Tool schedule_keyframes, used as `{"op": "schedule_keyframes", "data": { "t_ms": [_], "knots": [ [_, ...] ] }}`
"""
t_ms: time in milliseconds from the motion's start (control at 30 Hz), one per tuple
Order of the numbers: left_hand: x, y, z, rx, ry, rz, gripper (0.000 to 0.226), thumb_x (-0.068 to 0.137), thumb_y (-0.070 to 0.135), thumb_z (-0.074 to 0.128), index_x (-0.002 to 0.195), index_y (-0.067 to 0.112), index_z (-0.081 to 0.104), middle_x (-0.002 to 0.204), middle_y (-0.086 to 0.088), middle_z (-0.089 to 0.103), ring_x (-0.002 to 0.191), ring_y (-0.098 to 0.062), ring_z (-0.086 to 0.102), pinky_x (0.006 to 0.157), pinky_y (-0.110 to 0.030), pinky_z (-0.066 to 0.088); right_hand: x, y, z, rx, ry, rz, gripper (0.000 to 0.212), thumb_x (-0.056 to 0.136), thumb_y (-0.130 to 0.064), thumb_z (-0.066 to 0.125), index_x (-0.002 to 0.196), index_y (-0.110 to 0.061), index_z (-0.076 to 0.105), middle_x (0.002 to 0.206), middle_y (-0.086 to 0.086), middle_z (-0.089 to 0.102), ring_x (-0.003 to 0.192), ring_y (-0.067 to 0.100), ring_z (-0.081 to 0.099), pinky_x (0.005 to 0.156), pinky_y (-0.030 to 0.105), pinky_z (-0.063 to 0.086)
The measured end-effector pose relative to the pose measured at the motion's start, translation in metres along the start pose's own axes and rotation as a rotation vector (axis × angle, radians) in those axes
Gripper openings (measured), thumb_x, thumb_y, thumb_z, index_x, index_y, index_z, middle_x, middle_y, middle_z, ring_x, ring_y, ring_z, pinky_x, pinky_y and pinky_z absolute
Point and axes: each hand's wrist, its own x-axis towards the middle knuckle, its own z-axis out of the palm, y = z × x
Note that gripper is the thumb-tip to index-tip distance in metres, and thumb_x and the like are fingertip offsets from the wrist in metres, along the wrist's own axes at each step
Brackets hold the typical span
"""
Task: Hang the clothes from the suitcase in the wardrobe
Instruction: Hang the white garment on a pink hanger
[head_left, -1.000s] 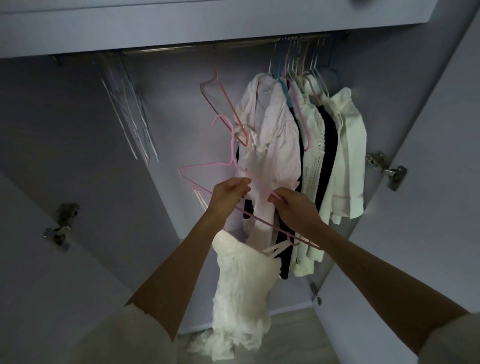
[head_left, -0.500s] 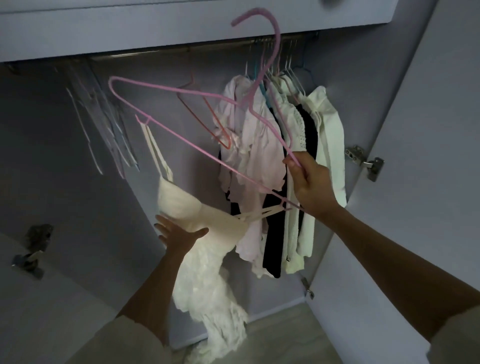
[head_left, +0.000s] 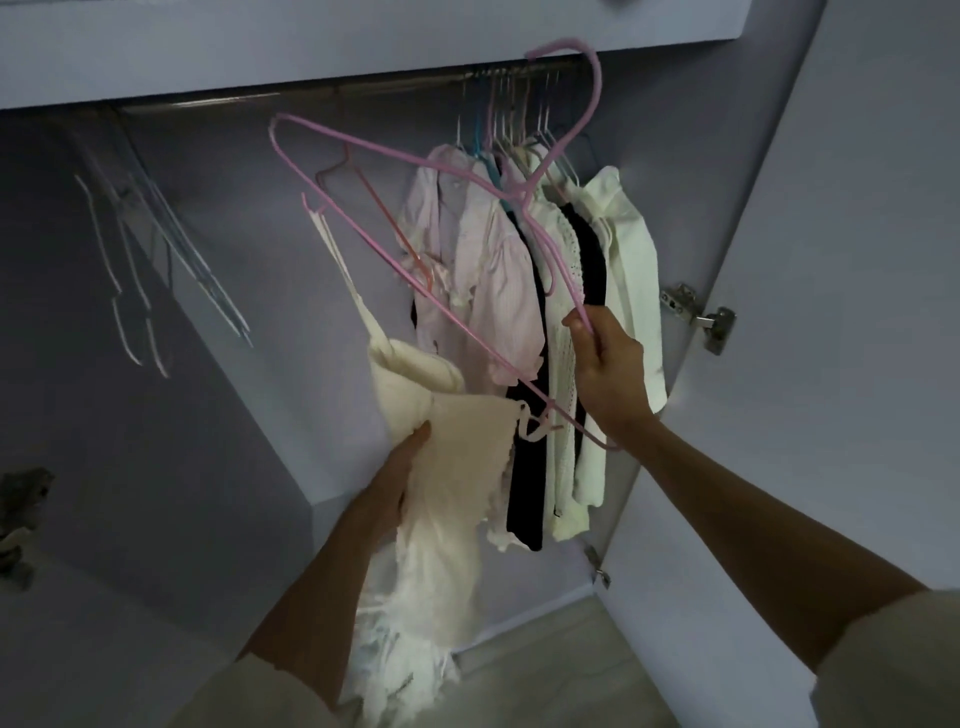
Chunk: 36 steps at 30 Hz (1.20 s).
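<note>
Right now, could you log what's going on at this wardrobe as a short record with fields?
Right hand: grips pink hanger by one arm, tilted
Left hand: holds up cream strappy dress
Dress: one strap hooked on hanger's far end
Hanger hook: near rail; whether it is over it is unclear
Hung clothes: right end of rail
Empty hangers: left end

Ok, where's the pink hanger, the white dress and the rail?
pink hanger (head_left: 363, 236), head view, on its long lower bar.
white dress (head_left: 457, 467), head view, on its bodice.
rail (head_left: 311, 93), head view, on its bare left stretch.
</note>
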Motion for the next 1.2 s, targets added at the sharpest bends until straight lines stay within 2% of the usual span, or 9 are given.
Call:
{"op": "schedule_keyframes", "data": {
  "t_ms": [233,433,500,600,700,767,900,1100,1200],
  "knots": [
    [-0.016,-0.009,-0.017,0.219,-0.253,-0.241,0.051,0.059,0.034,0.083,0.101,0.009,0.068,0.098,-0.008,0.073,0.089,-0.021,0.07,0.076,-0.033,0.057,-0.007,0.02,0.0,-0.034,-0.027,0.022,0.021,0.098,-0.008,0.04,0.099,0.005,0.057,0.072,0.008,0.051,0.057,0.019,0.044,0.051,0.01,0.033],
    [-0.001,0.022,-0.046,0.715,0.22,-0.236,0.053,0.087,0.028,0.064,0.128,-0.004,0.05,0.125,-0.018,0.057,0.114,-0.034,0.055,0.097,-0.043,0.045,-0.005,0.024,0.002,-0.019,-0.053,0.053,0.022,0.098,-0.007,0.04,0.099,0.006,0.057,0.076,0.006,0.052,0.057,0.004,0.045,0.054,0.008,0.035],
    [0.002,0.038,-0.045,0.823,0.372,-0.173,0.048,0.091,0.028,0.057,0.129,-0.001,0.049,0.128,-0.017,0.053,0.118,-0.033,0.052,0.089,-0.037,0.047,-0.005,0.024,0.005,0.012,-0.027,0.092,0.021,0.098,-0.007,0.039,0.097,0.006,0.056,0.071,0.0,0.05,0.057,0.002,0.047,0.054,0.007,0.035],
    [0.014,0.066,-0.037,0.466,0.381,-0.053,0.03,0.09,0.015,0.06,0.117,0.004,0.055,0.118,-0.011,0.052,0.098,-0.024,0.055,0.064,-0.032,0.048,-0.002,0.019,0.009,0.064,0.023,0.138,0.02,0.098,-0.008,0.039,0.094,0.004,0.054,0.065,-0.007,0.044,0.053,-0.007,0.046,0.051,0.008,0.035],
    [0.023,0.095,-0.016,0.459,0.518,0.238,0.042,0.09,0.009,0.057,0.129,-0.004,0.048,0.123,-0.017,0.054,0.103,-0.032,0.056,0.078,-0.04,0.051,0.005,0.006,0.01,0.12,0.051,0.115,0.017,0.098,-0.008,0.037,0.093,-0.001,0.052,0.065,-0.006,0.043,0.052,-0.009,0.044,0.05,0.006,0.035],
    [0.022,0.113,0.004,0.525,0.624,0.504,0.042,0.091,0.014,0.053,0.127,-0.006,0.049,0.125,-0.021,0.055,0.114,-0.032,0.053,0.091,-0.03,0.04,0.009,0.001,0.012,0.138,0.038,0.086,0.014,0.098,-0.008,0.037,0.092,-0.006,0.05,0.065,-0.006,0.043,0.051,-0.008,0.044,0.049,0.005,0.034],
    [0.023,0.133,0.025,0.449,0.54,0.79,0.043,0.085,0.008,0.055,0.123,-0.01,0.046,0.113,-0.015,0.058,0.107,-0.025,0.052,0.086,-0.016,0.037,0.007,0.008,0.018,0.103,-0.002,0.05,0.013,0.098,-0.009,0.039,0.091,-0.01,0.05,0.064,-0.008,0.043,0.052,-0.003,0.045,0.049,0.009,0.032],
    [0.045,0.107,0.007,0.586,0.389,0.7,0.067,0.064,-0.002,0.075,0.122,-0.011,0.042,0.122,-0.027,0.051,0.113,-0.038,0.052,0.093,-0.051,0.047,0.005,0.007,0.012,0.13,-0.017,0.083,0.014,0.098,-0.007,0.038,0.091,-0.006,0.05,0.062,-0.002,0.043,0.049,-0.005,0.048,0.045,0.003,0.034],
    [0.042,0.09,0.01,0.685,0.384,0.608,0.082,0.068,0.0,0.073,0.139,0.0,0.031,0.141,-0.021,0.036,0.13,-0.033,0.038,0.107,-0.042,0.037,0.004,0.01,0.014,0.121,0.0,0.095,0.013,0.098,-0.008,0.039,0.088,-0.007,0.048,0.062,0.0,0.042,0.049,-0.003,0.045,0.045,0.005,0.034]
  ]
}}
